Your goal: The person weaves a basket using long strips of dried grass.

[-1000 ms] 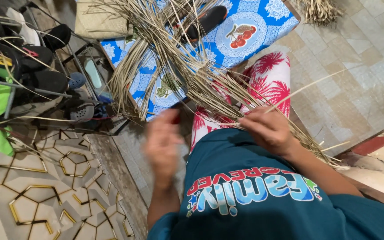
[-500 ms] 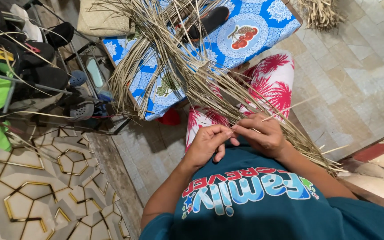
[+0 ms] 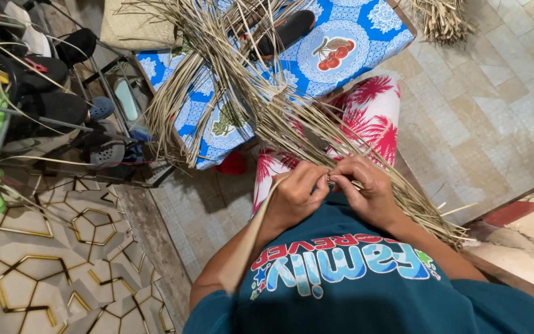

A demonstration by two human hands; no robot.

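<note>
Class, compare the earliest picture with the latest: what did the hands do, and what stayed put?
The left hand moved in from the side to meet the right hand; both now pinch the dried straw strips at the lap. The blue patterned cloth and shoe rack stayed unchanged.

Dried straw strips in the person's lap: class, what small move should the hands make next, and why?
Probably draw the pinched strip snug across the straw strips. The left hand and right hand meet fingertip to fingertip on one strip at the near edge, with loose ends fanning out beyond, so tightening seems due.
</note>
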